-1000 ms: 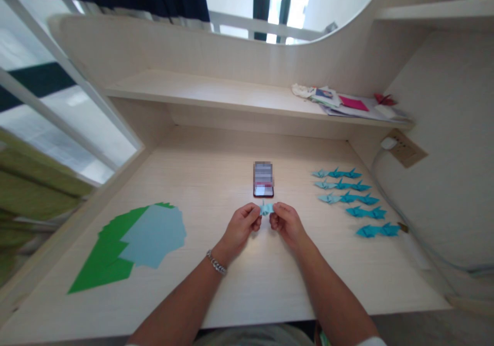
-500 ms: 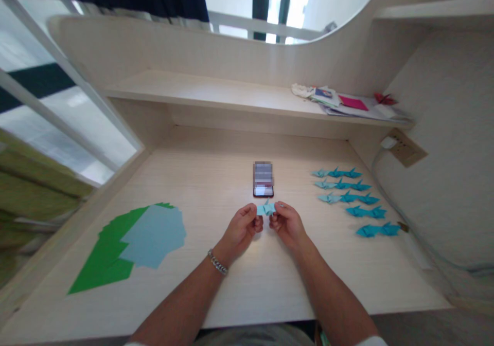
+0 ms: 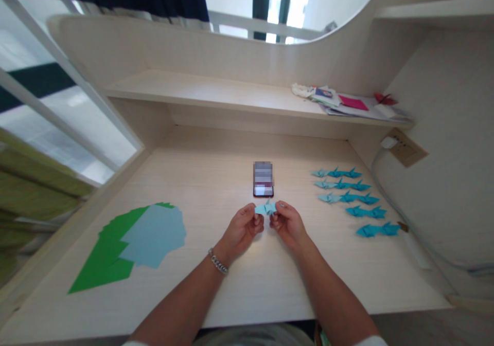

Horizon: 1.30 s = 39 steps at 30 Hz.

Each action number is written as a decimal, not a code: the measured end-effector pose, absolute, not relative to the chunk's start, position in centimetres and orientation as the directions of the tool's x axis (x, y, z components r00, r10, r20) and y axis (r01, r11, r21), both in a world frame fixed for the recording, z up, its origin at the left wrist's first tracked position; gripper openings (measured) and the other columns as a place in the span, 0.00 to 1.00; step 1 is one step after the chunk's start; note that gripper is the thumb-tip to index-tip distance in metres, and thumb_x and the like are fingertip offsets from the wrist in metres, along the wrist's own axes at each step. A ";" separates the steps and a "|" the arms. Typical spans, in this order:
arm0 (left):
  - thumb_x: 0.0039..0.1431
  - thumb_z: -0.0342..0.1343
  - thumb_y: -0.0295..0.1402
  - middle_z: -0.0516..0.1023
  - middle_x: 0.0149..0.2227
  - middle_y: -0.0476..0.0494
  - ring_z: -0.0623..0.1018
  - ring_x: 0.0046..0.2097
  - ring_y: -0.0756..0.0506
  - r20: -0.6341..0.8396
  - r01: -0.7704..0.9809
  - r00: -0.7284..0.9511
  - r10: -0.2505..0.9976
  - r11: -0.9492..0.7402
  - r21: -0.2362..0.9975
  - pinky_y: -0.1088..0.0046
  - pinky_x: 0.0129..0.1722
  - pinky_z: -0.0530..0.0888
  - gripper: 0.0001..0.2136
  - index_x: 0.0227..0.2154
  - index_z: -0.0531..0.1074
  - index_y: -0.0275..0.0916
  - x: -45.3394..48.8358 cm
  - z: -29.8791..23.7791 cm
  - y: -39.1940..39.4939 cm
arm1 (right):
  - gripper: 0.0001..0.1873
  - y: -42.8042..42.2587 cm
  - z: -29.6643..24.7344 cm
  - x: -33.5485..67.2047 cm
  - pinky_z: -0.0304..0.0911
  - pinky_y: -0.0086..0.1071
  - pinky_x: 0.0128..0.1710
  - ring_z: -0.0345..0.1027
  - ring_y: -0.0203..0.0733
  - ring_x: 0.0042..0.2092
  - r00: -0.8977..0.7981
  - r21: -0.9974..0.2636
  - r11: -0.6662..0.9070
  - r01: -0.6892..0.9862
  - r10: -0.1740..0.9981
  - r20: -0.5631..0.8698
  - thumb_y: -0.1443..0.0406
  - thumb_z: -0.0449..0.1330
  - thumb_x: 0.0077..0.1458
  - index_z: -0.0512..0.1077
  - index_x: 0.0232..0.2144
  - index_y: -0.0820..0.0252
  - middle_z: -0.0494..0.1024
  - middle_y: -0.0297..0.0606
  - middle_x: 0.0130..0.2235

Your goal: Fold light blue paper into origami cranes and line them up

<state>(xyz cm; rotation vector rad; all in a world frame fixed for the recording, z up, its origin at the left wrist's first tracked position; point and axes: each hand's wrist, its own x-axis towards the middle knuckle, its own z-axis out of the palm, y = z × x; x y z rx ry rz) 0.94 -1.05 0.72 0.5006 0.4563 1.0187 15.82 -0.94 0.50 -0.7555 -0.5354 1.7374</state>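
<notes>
A small light-blue origami crane (image 3: pixel 266 209) is held up over the desk, just in front of a phone. My left hand (image 3: pixel 244 226) pinches its left end between thumb and fingers, and my right hand (image 3: pixel 286 223) grips its right end. A short point stands up from the middle of the folded paper. Both hands are closed, with the other fingers curled beneath. On the right of the desk, several finished paper cranes (image 3: pixel 348 197) in lighter and deeper blue lie in rows.
The phone (image 3: pixel 263 179) lies behind my hands, its screen lit and blurred. At the left are fanned light-blue sheets (image 3: pixel 156 235) over green sheets (image 3: pixel 104 253). Papers (image 3: pixel 347 104) rest on the shelf (image 3: pixel 216 91). A cable (image 3: pixel 401 212) runs down the right side.
The crane's left end shows a little more, now tapering, as my left fingers shift slightly on it. My right hand has barely moved.
</notes>
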 end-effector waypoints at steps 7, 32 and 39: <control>0.50 0.62 0.37 0.63 0.19 0.53 0.64 0.23 0.53 -0.061 -0.679 0.460 0.886 0.395 0.619 0.76 0.24 0.61 0.15 0.21 0.62 0.36 0.8 0.9 -0.9 | 0.12 -0.8 0.2 16.0 0.56 0.22 0.18 0.59 0.30 0.19 -0.192 -0.679 -0.290 -0.674 0.957 -0.217 0.62 0.65 0.47 0.66 0.22 0.62 0.69 0.31 0.18; 0.54 0.57 0.38 0.65 0.19 0.53 0.65 0.22 0.54 -0.136 -0.434 0.273 0.952 0.248 0.866 0.78 0.22 0.61 0.11 0.24 0.64 0.37 0.9 0.3 -0.3 | 0.16 -0.4 0.5 16.5 0.52 0.24 0.17 0.57 0.30 0.19 -0.057 -0.824 -0.232 -0.516 0.970 -0.237 0.54 0.64 0.46 0.68 0.22 0.61 0.68 0.30 0.19; 0.54 0.57 0.39 0.66 0.20 0.52 0.65 0.21 0.55 -0.164 -0.412 0.211 0.964 0.239 0.879 0.79 0.21 0.61 0.12 0.23 0.64 0.37 1.2 0.0 -0.3 | 0.19 -0.1 0.2 16.8 0.52 0.26 0.18 0.55 0.31 0.19 0.139 -0.919 -0.099 -0.382 0.977 -0.163 0.52 0.59 0.50 0.67 0.20 0.61 0.65 0.30 0.19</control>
